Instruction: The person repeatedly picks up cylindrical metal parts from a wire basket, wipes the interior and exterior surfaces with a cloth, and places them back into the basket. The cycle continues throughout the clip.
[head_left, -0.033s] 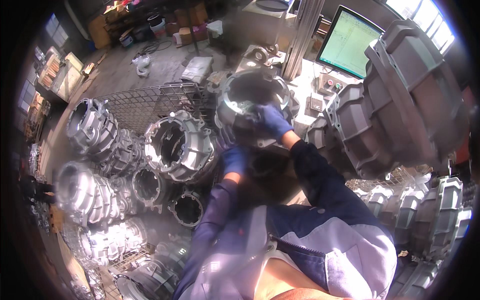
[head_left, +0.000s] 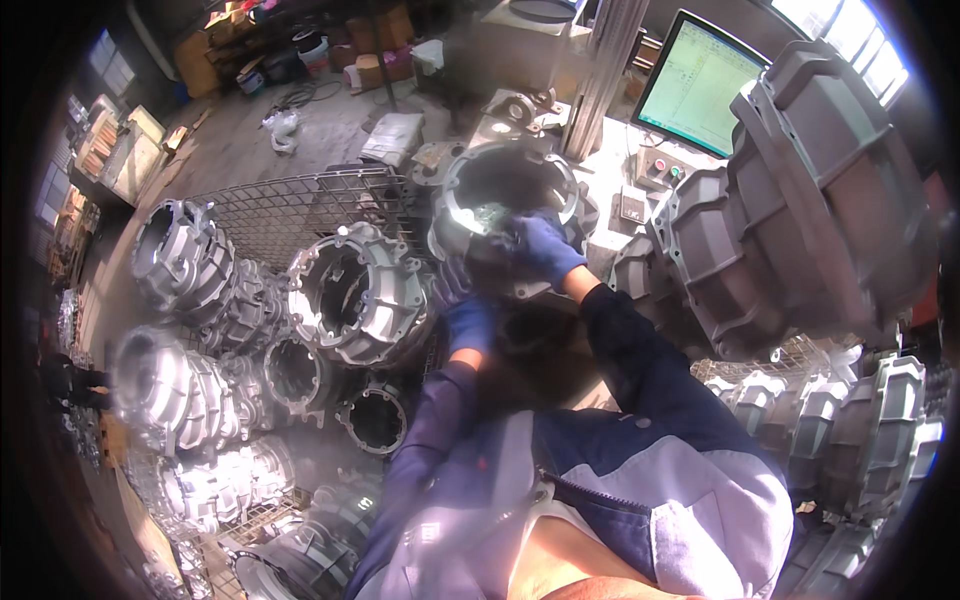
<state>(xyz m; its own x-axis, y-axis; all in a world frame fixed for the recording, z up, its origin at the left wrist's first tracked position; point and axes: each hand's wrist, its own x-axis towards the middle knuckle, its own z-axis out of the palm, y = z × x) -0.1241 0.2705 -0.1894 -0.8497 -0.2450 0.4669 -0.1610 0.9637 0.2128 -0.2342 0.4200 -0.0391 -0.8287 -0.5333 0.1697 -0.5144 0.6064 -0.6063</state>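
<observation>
A round, open cast-metal housing (head_left: 455, 225) stands upright on the bench in front of me. My left hand (head_left: 468, 322), in a blue glove, grips the near left side of its outer wall, with the fingers partly in shadow. At the near rim is my right hand (head_left: 545, 247), also gloved in blue. Its fingers are curled in at the housing's mouth. Shadow hides whatever they may hold. Light-coloured flecks show on the inner wall left of the right hand.
Several similar housings (head_left: 375, 300) crowd the left side, with a wire mesh basket wall (head_left: 290, 215) behind them. A large stacked casting (head_left: 800, 200) towers at the right. Beyond the bench are a monitor (head_left: 700, 85), a button box (head_left: 660, 168) and a metal post (head_left: 605, 75).
My right hand has shifted very slightly at the rim. My left hand and the housing stay almost where they were.
</observation>
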